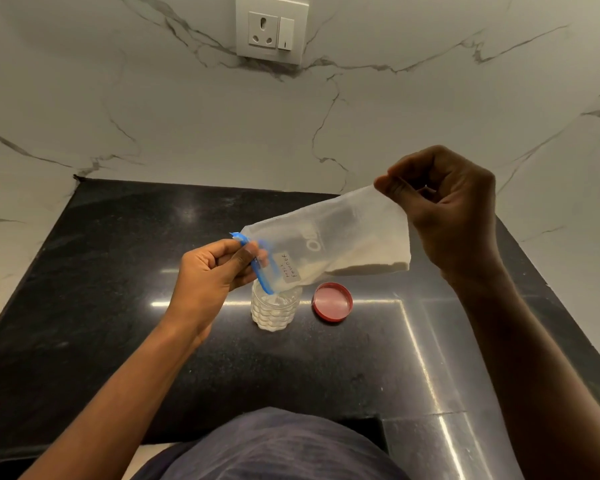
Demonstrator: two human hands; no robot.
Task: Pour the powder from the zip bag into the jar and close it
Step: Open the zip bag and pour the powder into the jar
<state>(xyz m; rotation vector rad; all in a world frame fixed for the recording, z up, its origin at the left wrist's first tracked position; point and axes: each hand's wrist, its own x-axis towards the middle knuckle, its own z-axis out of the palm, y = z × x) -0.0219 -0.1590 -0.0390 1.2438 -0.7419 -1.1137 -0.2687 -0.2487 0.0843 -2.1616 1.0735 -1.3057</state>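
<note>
A clear zip bag (pixel 329 242) with a blue zip strip and a handwritten label hangs tilted, its mouth down over a small clear ribbed jar (pixel 274 311). My left hand (pixel 215 271) pinches the blue zip end right above the jar's mouth. My right hand (pixel 444 206) holds the bag's bottom corner raised high to the right. Pale powder lies along the bag's lower edge, and some sits in the jar. The red lid (pixel 332 302) lies upside down on the counter, just right of the jar.
The jar stands on a black polished stone counter (pixel 118 306) against a white marble wall. A wall socket with a switch (pixel 272 29) is mounted high on the wall. The counter's front edge runs just before my torso.
</note>
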